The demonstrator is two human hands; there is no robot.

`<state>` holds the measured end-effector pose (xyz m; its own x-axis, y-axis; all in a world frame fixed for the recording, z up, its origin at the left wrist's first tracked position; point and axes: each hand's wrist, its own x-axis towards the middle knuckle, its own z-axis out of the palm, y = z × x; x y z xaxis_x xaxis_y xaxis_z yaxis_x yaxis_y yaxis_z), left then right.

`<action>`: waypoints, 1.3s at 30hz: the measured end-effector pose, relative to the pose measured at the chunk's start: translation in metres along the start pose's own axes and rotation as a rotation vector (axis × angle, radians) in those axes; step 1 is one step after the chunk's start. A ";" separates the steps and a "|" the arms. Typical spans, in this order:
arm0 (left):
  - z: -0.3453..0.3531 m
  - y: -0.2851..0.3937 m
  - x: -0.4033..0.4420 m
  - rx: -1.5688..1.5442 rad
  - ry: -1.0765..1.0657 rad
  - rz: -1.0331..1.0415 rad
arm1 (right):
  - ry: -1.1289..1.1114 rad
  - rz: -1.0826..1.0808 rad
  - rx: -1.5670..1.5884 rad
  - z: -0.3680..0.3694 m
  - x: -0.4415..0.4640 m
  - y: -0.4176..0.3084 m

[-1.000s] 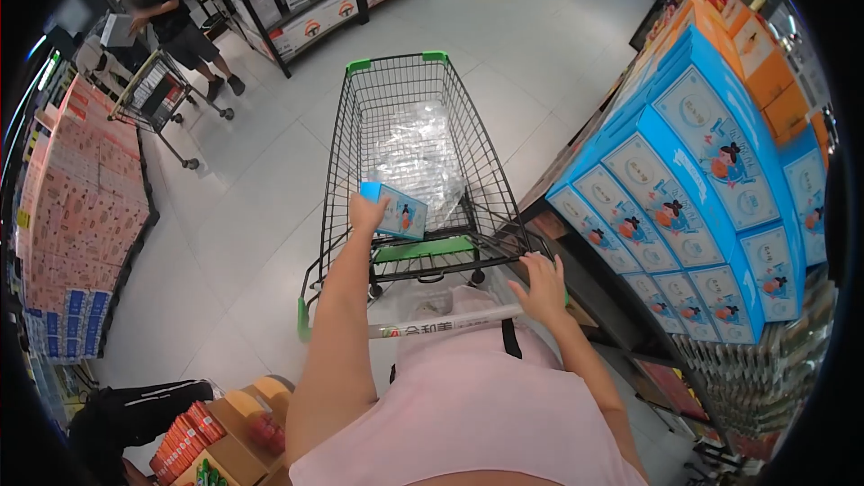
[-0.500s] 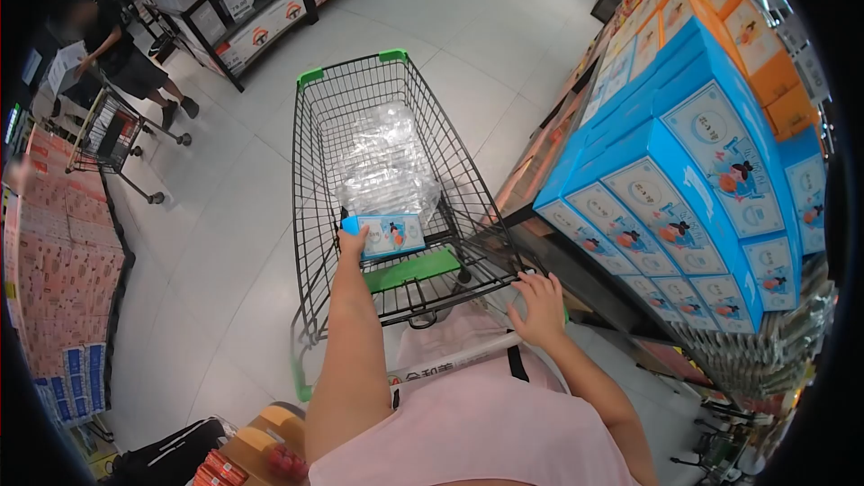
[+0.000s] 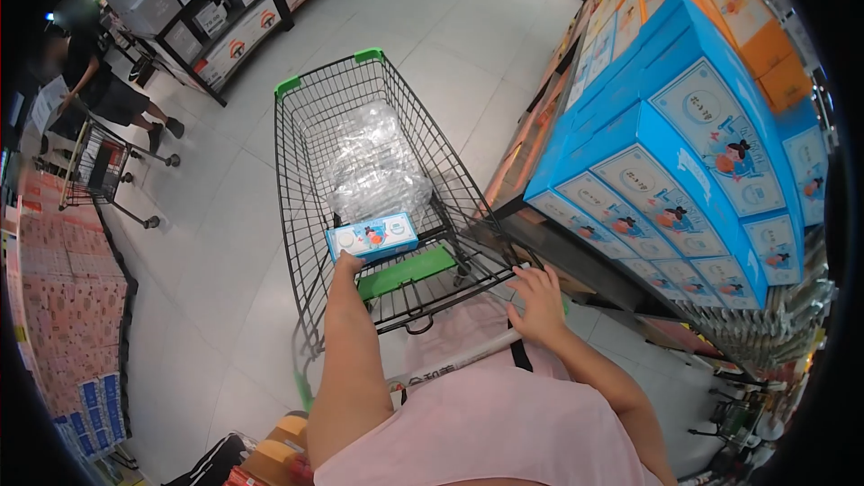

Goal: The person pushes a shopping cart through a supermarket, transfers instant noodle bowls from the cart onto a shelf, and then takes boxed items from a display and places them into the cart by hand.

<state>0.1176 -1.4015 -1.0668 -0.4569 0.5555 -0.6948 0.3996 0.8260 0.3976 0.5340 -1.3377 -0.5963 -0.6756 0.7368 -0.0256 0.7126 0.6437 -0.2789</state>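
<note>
A blue and white box (image 3: 373, 236) lies tilted at the near end of the shopping cart (image 3: 407, 286), held by my left hand (image 3: 347, 263) at its near left edge. Most of that hand's fingers are hidden by the box. Just beyond it, clear plastic-wrapped goods (image 3: 378, 162) rest in the cart basket. My right hand (image 3: 538, 302) is by the cart's near right corner, fingers spread, with nothing held in it.
Stacked blue boxes (image 3: 661, 171) stand close on the right, with orange boxes (image 3: 765, 27) behind. Pink cartons (image 3: 72, 297) line the left. A person (image 3: 108, 90) stands by another cart (image 3: 94, 162) at upper left, near a black shelf (image 3: 216, 27).
The box has moved down from the middle of the basket to its near end and turned its printed face upward. The view has swung right, and the other cart and person appear further left.
</note>
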 end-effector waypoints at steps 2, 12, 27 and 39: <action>-0.011 0.020 -0.019 0.132 -0.034 -0.004 | -0.007 0.005 -0.003 -0.001 -0.002 0.000; -0.069 0.111 -0.081 0.302 -0.061 0.349 | 0.040 -0.015 -0.039 0.005 -0.012 0.009; -0.066 0.137 -0.078 0.766 -0.067 0.348 | -0.034 -0.007 -0.003 0.002 0.003 0.005; -0.038 0.128 -0.002 0.905 -0.192 0.287 | -0.148 0.060 -0.035 -0.002 0.015 0.000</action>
<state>0.1395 -1.2933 -0.9914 -0.1413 0.6326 -0.7615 0.9731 0.2302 0.0107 0.5242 -1.3259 -0.5948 -0.6504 0.7372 -0.1831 0.7568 0.6082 -0.2394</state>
